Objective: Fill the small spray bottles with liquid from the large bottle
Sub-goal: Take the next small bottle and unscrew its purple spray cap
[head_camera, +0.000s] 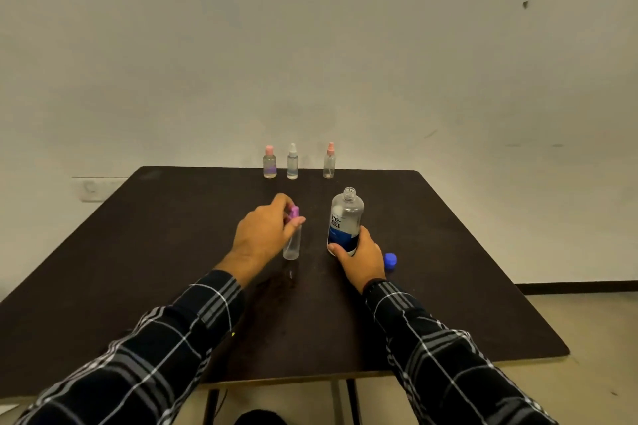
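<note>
The large clear bottle (346, 217) with a blue label stands uncapped near the table's middle. My right hand (360, 259) grips it round its base. Its blue cap (390, 260) lies on the table just right of that hand. To the left stands a small clear spray bottle (292, 245) with a purple spray top (294, 211). My left hand (264, 235) pinches that top with curled fingers. Three more small spray bottles stand along the far edge: one with a pink cap (269, 162), one with a white top (292, 162), one with a pink top (329, 161).
The dark table (138, 269) stands against a white wall. Its front edge is near my body, with floor visible to the right. My checked sleeves reach in from below. A faint wet patch shows in front of the small bottle.
</note>
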